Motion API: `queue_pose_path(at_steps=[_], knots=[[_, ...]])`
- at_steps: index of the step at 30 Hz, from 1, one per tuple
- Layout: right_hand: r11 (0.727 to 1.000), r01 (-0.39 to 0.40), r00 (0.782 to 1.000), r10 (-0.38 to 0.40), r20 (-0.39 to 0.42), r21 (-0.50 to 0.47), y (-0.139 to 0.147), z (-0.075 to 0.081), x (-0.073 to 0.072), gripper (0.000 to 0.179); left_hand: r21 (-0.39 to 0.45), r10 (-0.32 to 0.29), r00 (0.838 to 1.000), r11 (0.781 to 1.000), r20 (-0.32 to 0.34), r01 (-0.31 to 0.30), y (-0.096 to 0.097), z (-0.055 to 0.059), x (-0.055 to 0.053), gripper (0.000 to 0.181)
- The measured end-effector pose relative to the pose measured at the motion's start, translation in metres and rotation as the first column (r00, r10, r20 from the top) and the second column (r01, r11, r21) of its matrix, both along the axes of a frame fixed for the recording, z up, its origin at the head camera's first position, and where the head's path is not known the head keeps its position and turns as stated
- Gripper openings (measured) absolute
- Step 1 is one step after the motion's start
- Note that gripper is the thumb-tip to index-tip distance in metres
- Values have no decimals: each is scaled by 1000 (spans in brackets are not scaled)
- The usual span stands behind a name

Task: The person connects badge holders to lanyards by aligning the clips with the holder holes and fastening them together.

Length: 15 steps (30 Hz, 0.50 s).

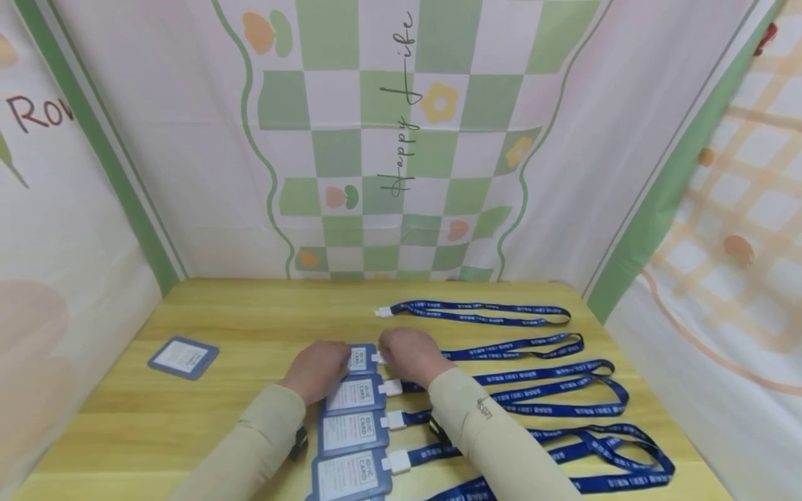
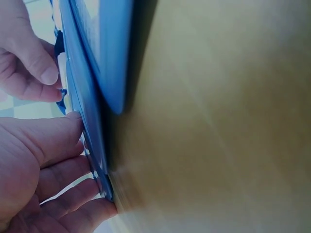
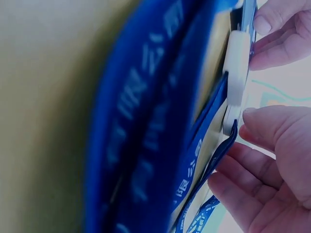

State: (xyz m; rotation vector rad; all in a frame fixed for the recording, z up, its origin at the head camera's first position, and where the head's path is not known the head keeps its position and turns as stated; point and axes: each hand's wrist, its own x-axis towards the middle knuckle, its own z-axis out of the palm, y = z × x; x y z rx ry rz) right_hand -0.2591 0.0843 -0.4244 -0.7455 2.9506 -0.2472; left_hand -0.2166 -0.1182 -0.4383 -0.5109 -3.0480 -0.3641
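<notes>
My left hand [image 1: 319, 369] holds the left edge of a blue ID card holder [image 1: 358, 359], the farthest of an overlapping column. In the left wrist view, the thumb of the left hand [image 2: 43, 174] lies against the holder's face and the fingers lie along its edge. At that holder's right end, my right hand [image 1: 413, 353] pinches the white clip [image 1: 380, 358] of a blue lanyard [image 1: 514, 345]. Seen from the right wrist, the fingers of the right hand [image 3: 272, 165] sit around the strap and clip end. The fingertips partly hide the joint.
Nearer me, card holders [image 1: 351, 433] overlap in a column, their lanyards [image 1: 557, 410] stretching right under my right forearm. A separate card holder [image 1: 184, 358] lies at the left. A lanyard with a bare white clip [image 1: 383, 312] lies at the back. Printed curtains [image 1: 388, 139] surround the wooden table [image 1: 250, 313].
</notes>
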Motion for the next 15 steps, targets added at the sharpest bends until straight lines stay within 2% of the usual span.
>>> queue_pose_path(at_steps=[9,15], knots=[[1000,0,998,0,-68,-6,0,3,-5,26,-1,-13,1000,1000,-24,13,0,-1,1,12],[1000,-20,992,17,-124,-21,-2,1,-13,19,13,5,1000,1000,-2,-5,1,0,2,16]])
